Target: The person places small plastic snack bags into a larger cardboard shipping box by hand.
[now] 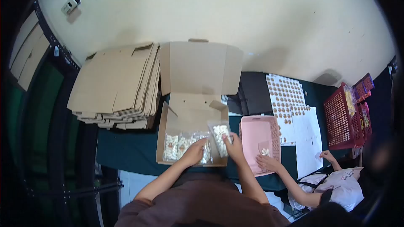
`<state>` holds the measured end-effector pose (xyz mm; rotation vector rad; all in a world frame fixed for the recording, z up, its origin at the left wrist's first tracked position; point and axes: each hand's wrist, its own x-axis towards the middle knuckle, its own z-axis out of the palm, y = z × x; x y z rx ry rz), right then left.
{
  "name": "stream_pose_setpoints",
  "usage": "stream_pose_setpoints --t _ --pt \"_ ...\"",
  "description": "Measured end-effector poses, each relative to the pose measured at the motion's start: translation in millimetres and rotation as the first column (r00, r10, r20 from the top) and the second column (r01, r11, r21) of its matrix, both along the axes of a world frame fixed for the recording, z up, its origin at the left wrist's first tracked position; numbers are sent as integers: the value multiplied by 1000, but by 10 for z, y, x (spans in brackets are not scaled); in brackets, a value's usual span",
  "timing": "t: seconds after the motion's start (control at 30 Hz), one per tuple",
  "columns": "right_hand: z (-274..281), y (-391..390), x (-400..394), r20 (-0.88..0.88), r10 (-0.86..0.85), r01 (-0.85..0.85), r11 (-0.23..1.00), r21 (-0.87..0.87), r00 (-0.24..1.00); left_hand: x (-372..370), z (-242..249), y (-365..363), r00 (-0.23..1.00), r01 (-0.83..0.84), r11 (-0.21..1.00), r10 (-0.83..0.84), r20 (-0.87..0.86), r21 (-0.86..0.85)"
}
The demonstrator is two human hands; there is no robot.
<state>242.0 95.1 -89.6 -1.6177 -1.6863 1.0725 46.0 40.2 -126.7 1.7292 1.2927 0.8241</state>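
Observation:
An open cardboard box [195,101] stands in front of me, its lid raised against the wall. Several clear packets of white pieces [171,147] lie in a row along its near side. My left hand [194,152] is over this row, its fingers closed at a packet's top edge; what they grip is partly hidden. My right hand [234,146] holds a clear packet of white pieces [219,134], tilted above the right end of the box.
Flattened cardboard boxes [111,82] are stacked at left. A pink basket [248,143] holds a small packet, with a co-worker's hand [267,163] at it. Sticker sheets [286,96] and a red basket [336,122] are at right; the co-worker's other hand [328,155] is by the paper.

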Motion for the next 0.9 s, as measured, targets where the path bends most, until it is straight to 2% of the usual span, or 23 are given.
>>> stream_pose_setpoints --t 0.03,0.07,0.1,0.17,0.2,0.23,0.3,0.33,0.37,0.43,0.47,0.5,0.57,0.6,0.63,0.7,0.73,0.77,0.8,0.83,0.9 --pt "28 -26 -6 -5 -33 33 992 118 999 88 37 -27 979 107 994 -105 -175 0" --pt "-102 -37 10 -2 7 -6 984 180 1000 168 80 -3 893 230 973 -217 -393 -16" --pt "-74 -56 -21 3 14 -14 986 167 1000 232 113 24 747 346 936 -314 -586 -61" --pt "72 -169 -150 87 74 -91 972 216 993 326 -156 45 618 389 917 -331 -713 -88" --pt "105 -222 -198 124 103 -127 972 199 987 354 -258 44 598 389 920 -290 -747 -45" --pt "138 -236 -249 126 108 -130 974 185 986 367 -190 44 601 387 920 -299 -741 -57" --pt "162 -269 -329 222 117 -144 984 107 968 368 -85 -10 485 389 919 -261 -835 -61" --pt "94 -285 -333 231 117 -154 977 148 966 348 -140 -29 531 382 924 -224 -817 -5" --pt "62 -285 -349 228 114 -147 980 131 967 328 -147 -65 529 389 921 -242 -813 -21" --pt "20 -255 -385 421 143 -208 972 113 896 285 86 -105 591 341 940 -210 -779 5" --pt "-72 -257 -429 400 71 -120 988 99 914 259 145 -131 639 306 952 -206 -741 0" --pt "-157 -272 -445 396 62 -108 989 96 916 234 127 -159 634 317 949 -215 -743 -4" --pt "-298 -262 -434 538 50 -179 965 190 841 221 65 -176 634 271 962 -194 -749 -19" --pt "-150 -275 -446 508 86 -163 981 109 857 232 76 -193 677 235 972 -157 -719 10" --pt "-200 -306 -429 507 84 -156 982 103 858 229 88 -213 676 241 970 -166 -718 3" --pt "-308 -329 -398 558 142 -262 955 140 818 199 160 -199 738 228 973 -185 -649 -19" --pt "-326 -369 -394 509 162 -206 978 31 845 188 205 -196 732 241 970 -193 -653 -16" --pt "-340 -404 -372 507 145 -188 981 35 850 183 247 -205 800 196 981 -161 -578 -3" --pt "-301 -418 -344 480 254 -218 967 -132 839 184 265 -196 858 153 988 -130 -498 7" --pt "-187 -407 -326 434 353 -242 925 -291 829 179 251 -184 853 179 984 -147 -500 16" --pt "13 -421 -259 391 315 -203 932 -302 865 161 150 -204 959 42 999 -40 -279 3"
